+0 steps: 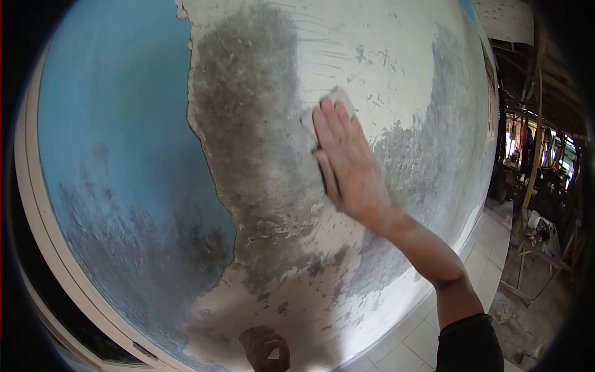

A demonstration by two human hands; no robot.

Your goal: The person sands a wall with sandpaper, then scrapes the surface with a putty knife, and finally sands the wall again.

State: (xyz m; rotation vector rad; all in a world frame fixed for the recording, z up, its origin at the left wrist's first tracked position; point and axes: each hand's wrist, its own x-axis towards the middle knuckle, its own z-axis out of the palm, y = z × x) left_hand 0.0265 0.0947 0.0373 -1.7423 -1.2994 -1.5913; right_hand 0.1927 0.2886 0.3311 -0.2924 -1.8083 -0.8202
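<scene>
My right hand (pixel 347 158) presses nearly flat against the wall (pixel 396 68), its fingers together over a folded sheet of sandpaper (pixel 338 96). A pale corner of the sheet shows past the fingertips, and the rest is hidden under the palm. The hand is slightly blurred. Low in the view, my left hand (pixel 265 348) is held in front of the wall. Its thumb and fingers curl into a ring with a gap through it, and nothing shows in them. Around the right hand the wall is part white, part bare grey, with scratches and flaked spots.
On the left, blue paint (pixel 136 124) ends at a ragged, peeling edge, with dark stains lower down. A pale door frame (pixel 37 204) runs along the far left. Floor tiles (pixel 409 347) border the wall below. To the right stand wooden posts (pixel 538 136) and clutter.
</scene>
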